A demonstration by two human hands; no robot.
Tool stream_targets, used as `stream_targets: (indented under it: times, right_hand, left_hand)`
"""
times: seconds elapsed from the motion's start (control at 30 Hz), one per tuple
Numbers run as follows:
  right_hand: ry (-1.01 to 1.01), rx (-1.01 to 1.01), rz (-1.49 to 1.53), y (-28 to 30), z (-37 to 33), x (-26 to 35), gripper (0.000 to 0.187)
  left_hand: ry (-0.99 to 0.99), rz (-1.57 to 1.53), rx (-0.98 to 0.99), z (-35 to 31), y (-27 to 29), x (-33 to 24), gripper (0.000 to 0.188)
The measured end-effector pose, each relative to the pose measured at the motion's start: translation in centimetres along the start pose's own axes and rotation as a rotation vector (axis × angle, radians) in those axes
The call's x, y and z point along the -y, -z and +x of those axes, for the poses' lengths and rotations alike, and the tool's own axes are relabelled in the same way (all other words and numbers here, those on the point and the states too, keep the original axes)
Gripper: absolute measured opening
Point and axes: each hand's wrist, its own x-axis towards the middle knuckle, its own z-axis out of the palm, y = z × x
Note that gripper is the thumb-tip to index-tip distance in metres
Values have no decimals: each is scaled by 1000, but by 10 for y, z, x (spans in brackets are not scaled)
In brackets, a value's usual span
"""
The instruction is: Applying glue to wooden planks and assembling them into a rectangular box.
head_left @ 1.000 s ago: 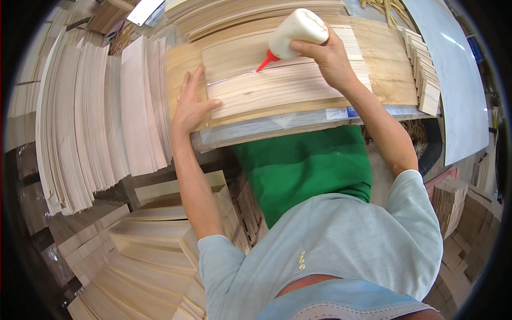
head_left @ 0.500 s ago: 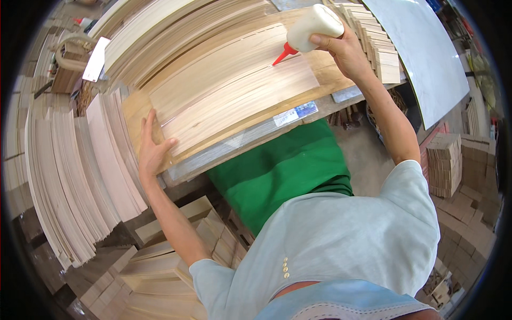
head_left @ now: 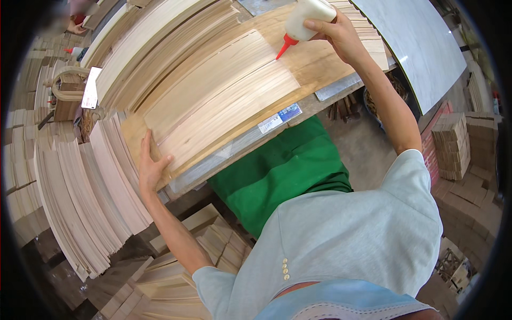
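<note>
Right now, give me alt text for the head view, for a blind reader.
The right hand holds a white bottle, its red nozzle aimed down at pale boards. The left hand is spread at their left end. More wood is stacked beyond and to the left.

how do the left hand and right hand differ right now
The left hand is spread, thumb apart; the right hand is curled around a white bottle. The left hand is at the left end of the pale wood panel; the right hand is out past its right end. Both are bare.
</note>
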Motion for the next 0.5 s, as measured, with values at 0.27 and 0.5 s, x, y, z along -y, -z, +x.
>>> stream_targets:
  times: [0.27,0.5]
  right_hand:
    - [-86,-141,391,26,-11,-12,47]
    - [51,-245,707,7,-2,-66,39]
  left_hand:
    - [-189,274,-20,5,-31,-60,90]
    - [-377,546,191,27,-107,-131,101]
